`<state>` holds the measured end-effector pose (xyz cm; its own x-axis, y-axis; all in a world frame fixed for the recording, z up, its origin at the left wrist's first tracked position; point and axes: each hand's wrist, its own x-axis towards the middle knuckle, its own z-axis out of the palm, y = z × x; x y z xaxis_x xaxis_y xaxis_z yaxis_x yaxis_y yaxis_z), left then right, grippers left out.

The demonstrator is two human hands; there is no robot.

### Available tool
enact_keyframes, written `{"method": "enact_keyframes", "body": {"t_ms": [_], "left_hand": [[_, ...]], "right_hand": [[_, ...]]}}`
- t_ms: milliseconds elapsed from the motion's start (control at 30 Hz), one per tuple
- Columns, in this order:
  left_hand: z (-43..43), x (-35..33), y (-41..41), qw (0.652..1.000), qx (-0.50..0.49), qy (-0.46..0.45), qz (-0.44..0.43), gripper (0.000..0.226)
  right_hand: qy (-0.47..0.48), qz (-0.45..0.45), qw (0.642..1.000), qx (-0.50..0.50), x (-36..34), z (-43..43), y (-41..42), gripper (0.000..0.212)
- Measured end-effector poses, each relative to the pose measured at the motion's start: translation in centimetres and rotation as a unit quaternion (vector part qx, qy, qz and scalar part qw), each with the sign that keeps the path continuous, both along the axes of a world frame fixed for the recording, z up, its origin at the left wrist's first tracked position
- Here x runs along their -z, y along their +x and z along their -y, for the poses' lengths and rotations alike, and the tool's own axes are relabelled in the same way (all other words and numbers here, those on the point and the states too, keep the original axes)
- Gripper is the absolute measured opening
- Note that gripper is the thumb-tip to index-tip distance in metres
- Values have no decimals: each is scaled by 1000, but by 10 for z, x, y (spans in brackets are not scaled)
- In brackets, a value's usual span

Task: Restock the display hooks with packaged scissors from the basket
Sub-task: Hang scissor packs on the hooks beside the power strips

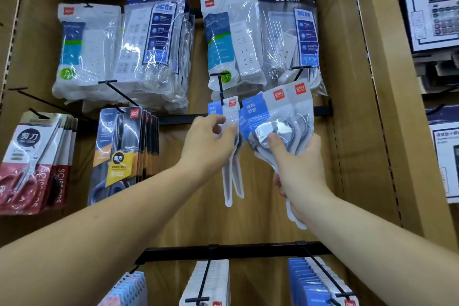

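STOCKING THE SCISSORS ROW: A person's left hand [208, 146] holds a single scissors pack [231, 117] by its upper part, fingers [216, 123] curled round the clear plastic. The pack's blue-and-white header card is up against the black rod of a display hook [220, 84]. Whether the card's hole sits over the rod cannot be told. The pack's long white tip hangs below the hand, in front of the brown back panel [273, 206].

Just to the right, the right hand [298, 166] grips a fanned bundle of scissors packs [280, 112]. Its thumb presses across the front and its other fingers are wrapped behind. Three red-logo header cards rise from the fan, and the two hands' packs nearly touch at their blue edges.

Both hands work at the level of the middle rail [321, 110]. Above it hang bagged power strips [233, 40] in two clusters, left and right. On hooks to the left hang a row of black-handled scissors [124, 146] and, at the far left, red-carded scissors [32, 156].

Near the bottom, a lower rail [236, 249] carries white packs [211, 281] and blue packs [313, 285]. Boxed calculators [432, 2] fill the neighbouring bay on the right.
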<state>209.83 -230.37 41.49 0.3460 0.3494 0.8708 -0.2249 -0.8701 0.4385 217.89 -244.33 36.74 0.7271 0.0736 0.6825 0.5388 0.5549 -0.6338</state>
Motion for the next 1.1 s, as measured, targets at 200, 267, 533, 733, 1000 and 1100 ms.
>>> {"method": "enact_keyframes", "body": {"t_ms": [200, 267, 533, 733, 1000, 1100], "left_hand": [[49, -2, 11, 951, 242, -184, -55, 57], [49, -3, 12, 935, 278, -213, -60, 55], [44, -6, 5, 927, 304, -216, -30, 26], [23, -13, -8, 942, 254, -220, 11, 36], [-14, -26, -18, 985, 158, -59, 43, 101], [-15, -28, -17, 988, 149, -41, 23, 85]], "right_hand": [[-5, 18, 1000, -18, -1, -4, -12, 33], [11, 6, 999, -48, -3, 2, -15, 30], [-24, 37, 997, 59, -9, 10, -3, 28], [-38, 23, 995, 92, -18, 1, -8, 25], [-37, -1, 996, 80, -27, -15, -8, 17], [-42, 0, 996, 83, -26, -18, -5, 20]]}}
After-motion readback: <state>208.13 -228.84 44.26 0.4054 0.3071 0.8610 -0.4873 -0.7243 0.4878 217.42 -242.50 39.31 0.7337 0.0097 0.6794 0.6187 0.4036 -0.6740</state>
